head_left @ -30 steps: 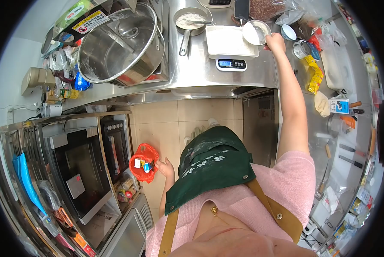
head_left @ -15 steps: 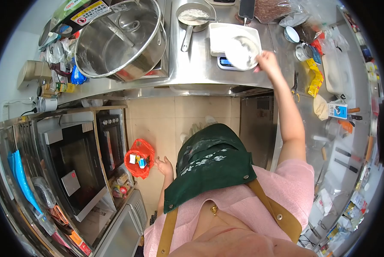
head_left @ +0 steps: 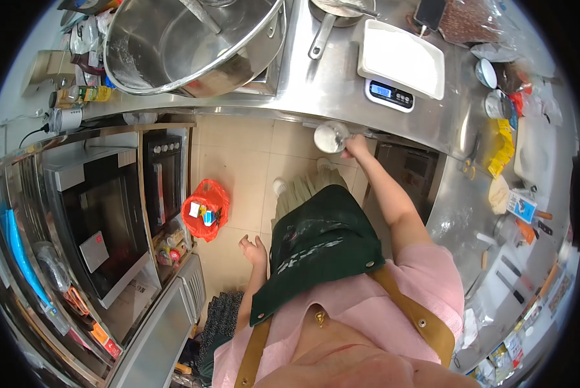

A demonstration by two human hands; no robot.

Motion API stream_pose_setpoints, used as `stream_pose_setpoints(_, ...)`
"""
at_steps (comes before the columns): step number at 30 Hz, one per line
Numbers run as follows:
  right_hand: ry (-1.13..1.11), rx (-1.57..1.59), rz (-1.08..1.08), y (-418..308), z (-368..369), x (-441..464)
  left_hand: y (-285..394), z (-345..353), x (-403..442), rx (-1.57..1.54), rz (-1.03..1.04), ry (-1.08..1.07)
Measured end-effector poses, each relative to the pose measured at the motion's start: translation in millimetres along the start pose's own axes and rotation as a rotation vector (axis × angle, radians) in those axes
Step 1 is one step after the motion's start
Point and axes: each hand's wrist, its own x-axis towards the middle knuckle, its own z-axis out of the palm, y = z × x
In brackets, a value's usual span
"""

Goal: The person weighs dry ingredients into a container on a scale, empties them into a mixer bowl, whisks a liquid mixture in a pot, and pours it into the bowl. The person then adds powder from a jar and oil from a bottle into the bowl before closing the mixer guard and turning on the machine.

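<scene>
My right hand [head_left: 356, 148] is closed on the handle of a round, cup-shaped scoop [head_left: 330, 137] with white residue inside. The scoop hangs over the floor, just off the front edge of the steel counter [head_left: 290, 90]. Behind it on the counter is a digital kitchen scale [head_left: 390, 95] with a lit display. A white rectangular tray [head_left: 403, 59] rests on that scale. Low at my left side, my left hand [head_left: 255, 251] holds nothing, its fingers apart, not far from a red plastic-bag-lined bin [head_left: 205, 183].
A large steel mixing bowl [head_left: 173, 84] occupies the counter's left. A steel pan [head_left: 321, 39] of white powder stands beside it. Yellow-handled scissors [head_left: 469, 169], a yellow packet [head_left: 500, 147] and several knives [head_left: 511, 287] lie on the right. An oven [head_left: 105, 223] stands left.
My right hand has carried the scoop from over the tray down and back toward me, past the counter edge. My view has shifted, and the scale and tray show more fully.
</scene>
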Motion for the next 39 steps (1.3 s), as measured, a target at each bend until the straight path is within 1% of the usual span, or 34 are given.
stream_pose_setpoints(2,0.091,-0.045,0.049,-4,3,38,-10,8,-8,-0.008,-0.028,0.03)
stream_pose_setpoints(4,0.171,-0.076,0.068,-3,5,76,-7,11,-20,-0.035,-0.102,0.029)
stream_pose_setpoints(6,0.235,-0.151,0.04,0,7,113,-10,19,-32,-0.1,-0.143,0.03)
stream_pose_setpoints(7,0.267,-0.197,0.015,1,6,130,-12,27,-38,-0.133,-0.154,0.067)
stream_pose_setpoints(8,0.291,-0.251,-0.006,9,9,144,-41,49,-42,-0.02,-0.082,0.096)
stream_pose_setpoints(9,0.307,-0.295,-0.017,16,14,155,-28,52,-49,-0.083,-0.183,0.086)
stream_pose_setpoints(10,0.318,-0.333,-0.017,23,20,164,-28,61,-55,-0.01,-0.204,0.089)
stream_pose_setpoints(12,0.317,-0.422,0.001,40,32,174,-8,72,-67,0.016,-0.274,0.141)
stream_pose_setpoints(15,0.315,-0.527,0.004,66,41,187,7,81,-71,0.098,-0.331,0.071)
stream_pose_setpoints(18,0.315,-0.611,-0.013,79,35,191,2,81,-70,0.04,-0.212,0.127)
stream_pose_setpoints(22,0.322,-0.715,-0.051,93,28,192,0,76,-68,0.116,-0.249,0.077)
stream_pose_setpoints(25,0.348,-0.778,-0.118,87,27,184,-4,68,-61,0.071,-0.251,0.062)
stream_pose_setpoints(27,0.463,-0.849,-0.283,102,25,168,-5,57,-52,0.038,-0.187,0.011)
stream_pose_setpoints(28,0.548,-0.88,-0.36,106,20,138,-3,37,-44,0.013,-0.122,-0.016)
stream_pose_setpoints(29,0.468,-0.858,-0.327,115,14,111,-2,28,-37,0.009,-0.065,-0.024)
stream_pose_setpoints(30,0.287,-0.733,-0.206,117,1,78,-5,19,-28,0.0,-0.006,-0.034)
stream_pose_setpoints(31,0.171,-0.781,-0.108,107,-15,33,-5,12,-14,-0.016,0.058,-0.045)
stream_pose_setpoints(32,0.196,-0.756,-0.1,129,-21,13,-1,7,-1,-0.037,0.121,-0.057)
stream_pose_setpoints(33,0.239,-0.693,-0.083,138,-26,-14,-3,6,14,-0.076,0.171,-0.025)
stream_pose_setpoints(34,0.276,-0.63,-0.069,138,-32,-37,1,5,39,-0.077,0.22,-0.106)
stream_pose_setpoints(35,0.304,-0.527,-0.102,136,-38,-56,2,6,56,-0.067,0.264,-0.186)
stream_pose_setpoints(36,0.324,-0.421,-0.131,130,-37,-82,28,-5,58,-0.139,0.372,-0.19)
stream_pose_setpoints(37,0.347,-0.31,-0.16,127,-33,-103,77,-21,63,-0.209,0.486,-0.193)
stream_pose_setpoints(38,0.349,-0.158,-0.197,132,-20,-102,112,-18,65,-0.445,0.479,-0.302)
stream_pose_setpoints(39,0.352,-0.002,-0.235,135,-2,-98,164,-36,52,-0.319,0.753,-0.248)
